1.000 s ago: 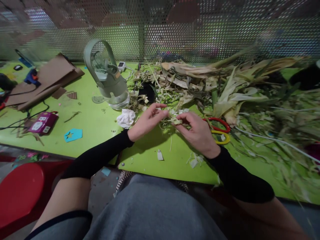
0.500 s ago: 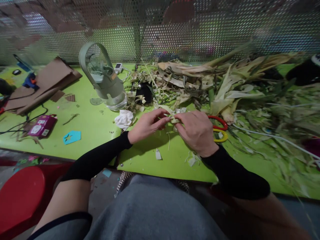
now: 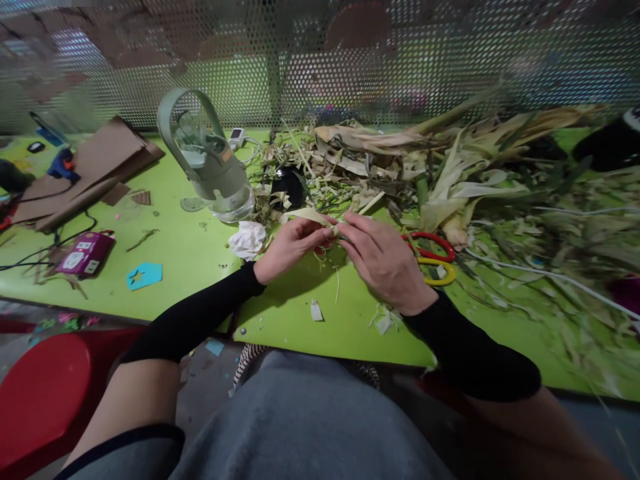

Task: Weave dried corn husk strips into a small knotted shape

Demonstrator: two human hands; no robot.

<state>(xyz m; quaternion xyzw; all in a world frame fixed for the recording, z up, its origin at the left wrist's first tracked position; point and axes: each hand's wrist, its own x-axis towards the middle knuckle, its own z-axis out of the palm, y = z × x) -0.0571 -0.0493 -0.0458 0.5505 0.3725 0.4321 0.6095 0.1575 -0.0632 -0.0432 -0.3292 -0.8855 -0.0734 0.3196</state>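
Both my hands meet over the green table (image 3: pixel 200 260) near its front edge. My left hand (image 3: pixel 293 245) pinches a pale dry leaf strip (image 3: pixel 306 215) between thumb and fingers. My right hand (image 3: pixel 385 262) has its fingers closed on the same strip at its right end, right beside the left fingertips. Black sleeves cover both forearms. Red-and-yellow-handled scissors (image 3: pixel 436 260) lie just right of my right hand. A crumpled white tissue (image 3: pixel 247 239) rests left of my left hand.
A heap of dried corn husks and leaves (image 3: pixel 450 180) covers the right and back of the table. A pale green desk fan (image 3: pixel 210 160) stands at back left, with cardboard sheets (image 3: pixel 95 167), a purple box (image 3: pixel 83 252) and a blue paper piece (image 3: pixel 145 274). A red stool (image 3: pixel 40 387) sits lower left.
My hands have lifted slightly and drawn together; the leaf strip now stands out to the left above my left hand, and my right hand's fingers have shifted onto its end.
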